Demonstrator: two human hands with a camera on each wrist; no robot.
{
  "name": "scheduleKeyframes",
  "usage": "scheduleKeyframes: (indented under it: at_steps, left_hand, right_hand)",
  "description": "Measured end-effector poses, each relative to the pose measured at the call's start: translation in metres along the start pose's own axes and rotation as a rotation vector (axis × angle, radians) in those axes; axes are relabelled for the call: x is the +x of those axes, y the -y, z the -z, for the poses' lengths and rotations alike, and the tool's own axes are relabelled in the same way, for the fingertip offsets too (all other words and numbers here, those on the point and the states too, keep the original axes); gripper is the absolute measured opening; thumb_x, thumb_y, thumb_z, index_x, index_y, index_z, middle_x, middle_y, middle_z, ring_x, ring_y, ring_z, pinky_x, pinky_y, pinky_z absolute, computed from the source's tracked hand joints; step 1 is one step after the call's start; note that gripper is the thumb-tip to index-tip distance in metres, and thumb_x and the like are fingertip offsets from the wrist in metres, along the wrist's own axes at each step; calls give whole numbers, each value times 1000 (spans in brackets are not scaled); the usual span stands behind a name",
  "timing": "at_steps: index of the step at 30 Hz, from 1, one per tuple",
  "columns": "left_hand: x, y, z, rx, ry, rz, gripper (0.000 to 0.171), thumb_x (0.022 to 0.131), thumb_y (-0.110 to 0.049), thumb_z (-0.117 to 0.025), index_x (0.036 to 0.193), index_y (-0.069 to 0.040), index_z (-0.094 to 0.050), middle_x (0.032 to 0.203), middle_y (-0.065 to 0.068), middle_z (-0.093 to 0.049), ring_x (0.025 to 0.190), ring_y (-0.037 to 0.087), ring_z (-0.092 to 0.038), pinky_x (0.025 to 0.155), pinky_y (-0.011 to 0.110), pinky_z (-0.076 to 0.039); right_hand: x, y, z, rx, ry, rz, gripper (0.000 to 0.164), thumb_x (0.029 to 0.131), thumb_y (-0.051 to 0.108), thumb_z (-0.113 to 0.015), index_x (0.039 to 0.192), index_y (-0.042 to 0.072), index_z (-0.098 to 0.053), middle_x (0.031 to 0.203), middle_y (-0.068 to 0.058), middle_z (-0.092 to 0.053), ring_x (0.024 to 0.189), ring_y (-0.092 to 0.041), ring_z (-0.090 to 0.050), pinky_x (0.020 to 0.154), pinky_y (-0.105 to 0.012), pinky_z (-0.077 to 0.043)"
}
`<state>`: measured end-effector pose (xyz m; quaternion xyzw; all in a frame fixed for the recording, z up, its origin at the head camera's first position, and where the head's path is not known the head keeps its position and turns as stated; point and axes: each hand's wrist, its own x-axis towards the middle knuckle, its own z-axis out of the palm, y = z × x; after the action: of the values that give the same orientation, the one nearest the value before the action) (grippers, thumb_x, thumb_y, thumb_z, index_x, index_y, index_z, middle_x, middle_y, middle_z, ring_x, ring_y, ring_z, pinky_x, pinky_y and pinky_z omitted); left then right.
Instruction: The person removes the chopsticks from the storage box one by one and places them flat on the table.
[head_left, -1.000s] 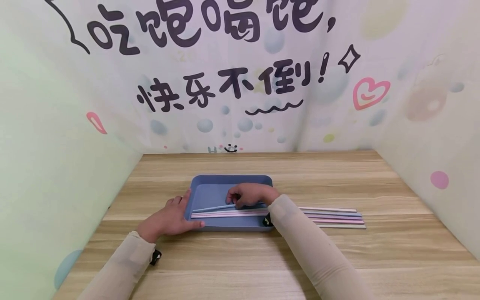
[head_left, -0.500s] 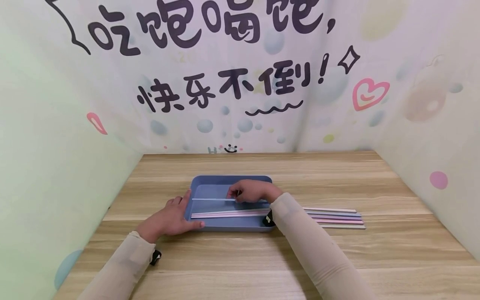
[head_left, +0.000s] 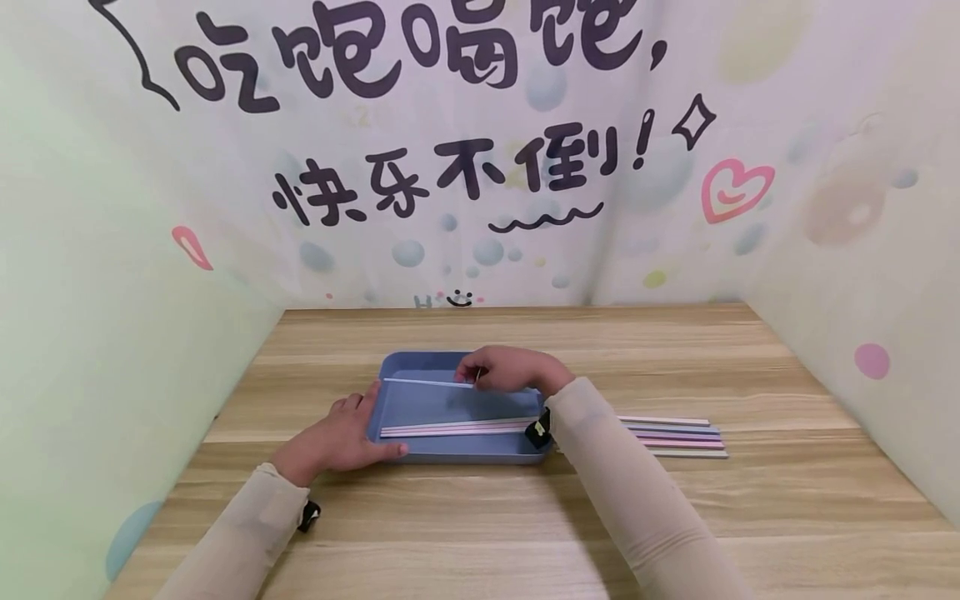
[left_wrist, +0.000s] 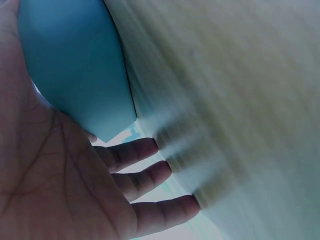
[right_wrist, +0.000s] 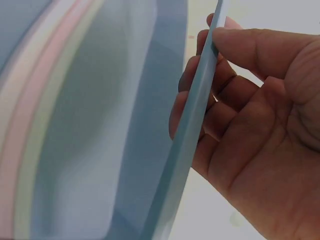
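Note:
A shallow blue tray sits on the wooden table. My left hand rests against its left side, thumb at the front-left corner. In the left wrist view the fingers are straight, their tips on the table beside the tray wall. Over the back half of the tray, my right hand pinches a light blue chopstick between thumb and fingers, its length running left to right. The chopstick passes across the fingers in the right wrist view. Several pastel chopsticks lie along the tray's front part.
More coloured chopsticks lie side by side on the table right of the tray, partly hidden by the right sleeve. A printed curtain hangs behind the table, with pale walls at both sides.
My right hand has lifted the light blue chopstick away from the others and moved it toward the tray's back edge. My left hand has stayed in place.

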<state>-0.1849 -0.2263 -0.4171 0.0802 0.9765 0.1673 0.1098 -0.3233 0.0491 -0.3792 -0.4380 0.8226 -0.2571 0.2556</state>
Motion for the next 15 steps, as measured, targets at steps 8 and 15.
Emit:
scheduleKeyframes:
  at_steps: [8, 15]
  left_hand:
    - [0, 0, -1, -9, 12, 12, 124, 80, -75, -62, 157, 4, -5, 146, 38, -31, 133, 52, -32, 102, 61, -37]
    - [-1, -1, 0, -2, -5, 0, 123, 81, -73, -63, 156, 6, -7, 145, 38, -32, 133, 53, -32, 102, 61, -37]
  right_hand:
    - [-11, 7, 11, 55, 8, -6, 28, 94, -6, -52, 116, 5, -66, 100, -8, -59, 92, -19, -52, 77, -31, -45]
    - [-25, 3, 21, 102, 9, -21, 28, 93, -6, -53, 116, 3, -65, 98, -7, -58, 92, -20, -51, 76, -31, -44]
